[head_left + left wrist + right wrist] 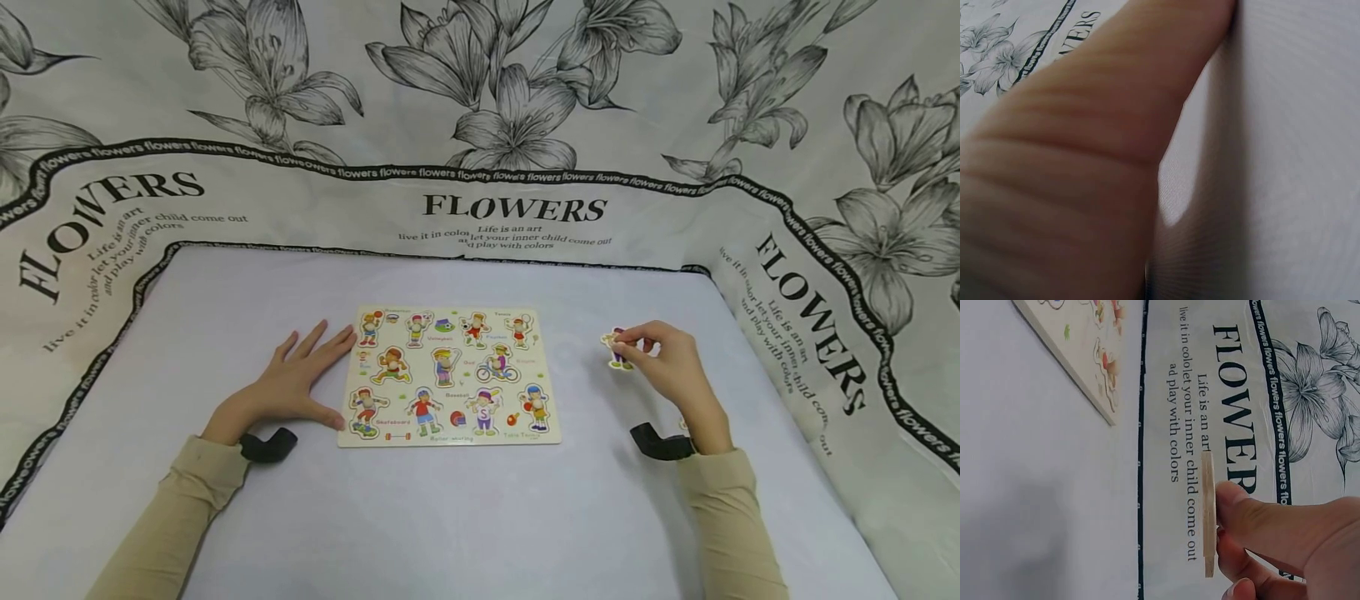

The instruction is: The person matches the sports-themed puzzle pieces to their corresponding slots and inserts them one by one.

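Note:
A wooden picture puzzle board [545, 371] with painted sports children lies flat on the table, its shaped spots showing colourful figures. My left hand [288, 383] rests with fingers spread at the board's left edge, thumb tip near the lower left corner. In the left wrist view one large finger [1079, 144] fills much of the picture. To the right of the board, my right hand [670, 362] pinches a small child-shaped puzzle piece [619, 360] between thumb and fingers. The right wrist view shows that piece [1209, 512] edge-on, as thin pale wood.
Another small piece [683, 423] peeks out beside the right wrist, mostly covered by it. Black wrist bands [270, 446] sit on both wrists. A white cloth [450, 525] covers the table, and a flower-printed curtain [517, 208] rises at the back and sides.

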Motion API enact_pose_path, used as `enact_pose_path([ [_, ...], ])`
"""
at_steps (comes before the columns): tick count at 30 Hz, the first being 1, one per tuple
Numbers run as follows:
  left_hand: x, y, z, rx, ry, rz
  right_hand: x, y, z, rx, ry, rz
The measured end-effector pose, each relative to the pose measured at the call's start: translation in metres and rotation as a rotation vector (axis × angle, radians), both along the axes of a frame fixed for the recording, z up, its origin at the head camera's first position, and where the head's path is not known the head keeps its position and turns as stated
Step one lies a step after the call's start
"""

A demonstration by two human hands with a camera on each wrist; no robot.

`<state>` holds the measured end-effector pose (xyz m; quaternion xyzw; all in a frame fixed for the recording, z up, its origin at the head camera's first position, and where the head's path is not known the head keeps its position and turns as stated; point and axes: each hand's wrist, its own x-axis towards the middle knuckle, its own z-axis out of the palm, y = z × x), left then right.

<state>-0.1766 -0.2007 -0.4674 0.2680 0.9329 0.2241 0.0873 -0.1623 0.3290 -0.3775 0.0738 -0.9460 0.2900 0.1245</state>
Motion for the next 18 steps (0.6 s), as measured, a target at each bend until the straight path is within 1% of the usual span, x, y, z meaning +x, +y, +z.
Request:
enact_pose_path([
  [5, 0.000, 0.000, 0.000, -0.004, -0.004, 0.000, -0.002, -0.012, 0.001, -0.010, 0.018, 0.036],
  [13, 0.000, 0.000, 0.001, -0.001, -0.008, -0.001, -0.003, -0.033, 0.006, -0.019, -0.010, 0.088],
  [18, 0.000, -0.001, -0.002, -0.003, -0.009, 0.000, -0.004, -0.046, 0.007, -0.032, -0.024, 0.109],
])
